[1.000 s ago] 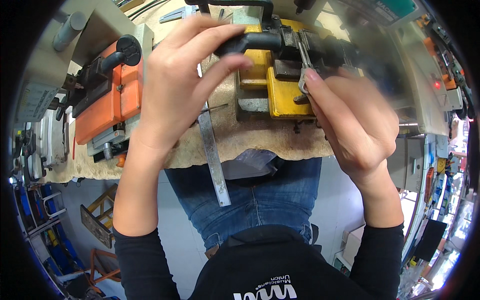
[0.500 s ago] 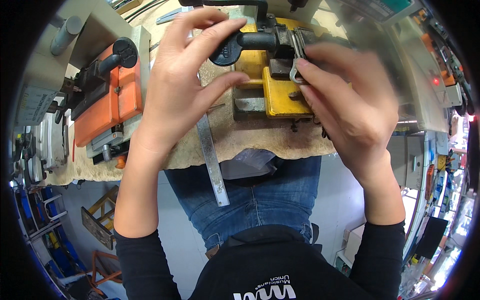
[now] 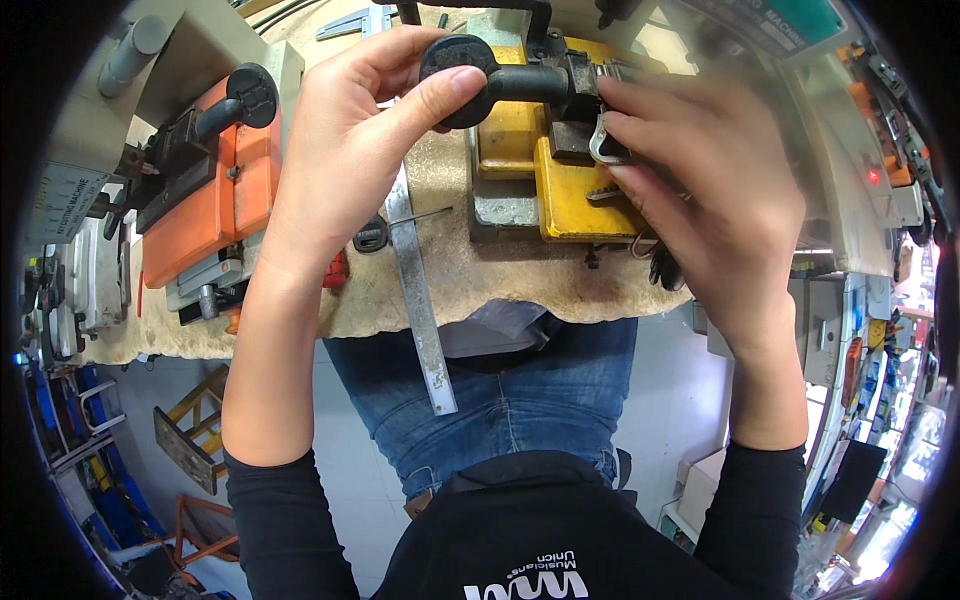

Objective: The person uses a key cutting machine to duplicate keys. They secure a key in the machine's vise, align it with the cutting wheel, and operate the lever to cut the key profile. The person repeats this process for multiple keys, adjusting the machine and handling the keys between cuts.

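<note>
My left hand (image 3: 345, 160) is closed round the round black knob (image 3: 458, 55) of a clamp, its thumb lying across the knob's face. The knob's shaft runs into the dark metal vise jaw (image 3: 580, 85) of a yellow key cutting machine (image 3: 575, 195). At the jaw, my right hand (image 3: 720, 190) pinches a silver key (image 3: 608, 150) by its head; the blade end is hidden by the jaw and fingers. Below it, a second key (image 3: 604, 194) lies on the yellow cover, near a ring and a black item partly behind my right hand.
To the left stands an orange key cutting machine (image 3: 205, 215). A steel ruler (image 3: 415, 290) overhangs the bench's front edge. Beside it lies a black-headed key (image 3: 370, 236), with a red item (image 3: 336, 270) near my left wrist. A caliper (image 3: 350, 25) lies at the back.
My left hand has gone from spread fingers beside the knob to a grip on it. The right hand still pinches the silver key at the jaw. The whole view has shifted slightly.
</note>
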Action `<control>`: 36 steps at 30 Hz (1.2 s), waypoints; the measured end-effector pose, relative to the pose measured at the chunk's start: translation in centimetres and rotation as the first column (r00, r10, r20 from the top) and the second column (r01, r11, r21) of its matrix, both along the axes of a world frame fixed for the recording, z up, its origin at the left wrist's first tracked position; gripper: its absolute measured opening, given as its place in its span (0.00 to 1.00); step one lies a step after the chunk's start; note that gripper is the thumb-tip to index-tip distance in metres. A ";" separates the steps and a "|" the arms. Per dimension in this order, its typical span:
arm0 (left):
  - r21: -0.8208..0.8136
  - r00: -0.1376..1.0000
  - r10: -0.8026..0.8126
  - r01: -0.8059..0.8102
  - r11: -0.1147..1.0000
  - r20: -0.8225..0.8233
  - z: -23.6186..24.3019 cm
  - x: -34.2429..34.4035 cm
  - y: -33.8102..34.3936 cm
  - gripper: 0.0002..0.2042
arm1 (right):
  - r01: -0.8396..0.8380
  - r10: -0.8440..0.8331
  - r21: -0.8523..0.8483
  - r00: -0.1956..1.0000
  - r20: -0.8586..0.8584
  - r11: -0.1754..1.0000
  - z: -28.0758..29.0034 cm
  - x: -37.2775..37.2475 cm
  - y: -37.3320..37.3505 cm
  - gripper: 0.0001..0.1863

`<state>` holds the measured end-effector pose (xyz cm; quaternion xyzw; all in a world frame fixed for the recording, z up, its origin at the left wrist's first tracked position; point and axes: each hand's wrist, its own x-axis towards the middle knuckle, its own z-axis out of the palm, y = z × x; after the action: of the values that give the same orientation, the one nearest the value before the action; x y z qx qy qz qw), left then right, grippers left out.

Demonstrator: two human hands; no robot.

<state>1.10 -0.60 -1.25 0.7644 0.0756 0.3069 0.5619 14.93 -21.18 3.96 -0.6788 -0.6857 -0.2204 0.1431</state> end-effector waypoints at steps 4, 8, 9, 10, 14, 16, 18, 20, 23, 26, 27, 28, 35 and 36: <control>0.274 0.984 0.061 -0.106 0.956 0.166 -1.0 0.1 0.3 0.11 | -0.012 0.024 0.107 0.993 -0.115 0.994 -0.7 -1.0 0.4 0.14; 0.514 0.944 0.030 -0.205 0.833 0.328 -1.1 0.5 1.0 0.12 | -0.016 0.028 0.120 0.994 -0.104 0.993 -0.8 -1.0 0.5 0.13; 0.540 0.939 0.041 -0.230 0.810 0.340 -1.1 0.5 1.0 0.12 | -0.017 0.031 0.125 0.994 -0.107 0.992 -0.9 -1.0 0.5 0.13; 0.565 0.934 0.051 -0.256 0.785 0.352 -1.1 0.4 0.9 0.13 | -0.019 0.034 0.130 0.993 -0.110 0.991 -0.9 -1.0 0.5 0.13; 0.608 0.928 0.054 -0.284 0.741 0.368 -1.3 0.4 1.4 0.12 | -0.023 0.039 0.142 0.993 -0.114 0.990 -1.0 -1.0 0.5 0.12; 0.587 0.946 0.093 -0.268 0.764 0.311 -0.7 0.0 1.2 0.12 | -0.023 0.040 0.136 0.992 -0.123 0.990 -1.0 -1.0 0.5 0.12; 0.416 0.975 0.155 -0.210 0.885 0.161 -0.7 -0.2 0.8 0.17 | -0.016 0.035 0.136 0.990 -0.138 0.991 -1.1 -0.9 0.4 0.13; 0.041 0.980 0.171 -0.168 0.985 -0.101 -0.7 -0.3 0.3 0.26 | -0.011 0.036 0.147 0.986 -0.163 0.989 -1.2 -1.0 0.4 0.13; -0.173 0.971 -0.028 -0.014 0.985 -0.239 0.5 -0.2 0.6 0.32 | -0.002 0.034 0.162 0.980 -0.197 0.987 -1.2 -1.3 0.5 0.14; -0.246 0.943 -0.115 0.037 0.969 -0.312 0.5 -0.2 0.6 0.31 | -0.015 0.041 0.160 0.986 -0.159 0.987 -1.1 -1.1 0.4 0.14; -0.253 0.940 -0.133 0.052 0.966 -0.313 0.4 -0.3 0.8 0.31 | -0.021 0.043 0.160 0.990 -0.136 0.987 -1.1 -1.0 0.3 0.14; -0.260 0.937 -0.149 0.065 0.964 -0.316 0.4 -0.4 0.9 0.31 | -0.024 0.042 0.163 0.993 -0.108 0.986 -1.1 -0.9 0.3 0.15; -0.015 0.990 0.144 -0.144 0.989 -0.005 -0.2 -0.1 -0.4 0.22 | 0.039 -0.010 0.174 0.987 -0.163 0.984 -1.4 -1.8 -0.3 0.17; 0.227 0.976 0.200 -0.215 0.950 0.087 -0.2 -0.2 -0.2 0.20 | 0.041 -0.013 0.173 0.987 -0.161 0.984 -1.3 -1.8 -0.5 0.17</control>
<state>0.93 -0.84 -1.48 0.8033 0.1009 0.3948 0.4344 13.17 -21.69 2.63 -0.6885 -0.6405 -0.2268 0.2536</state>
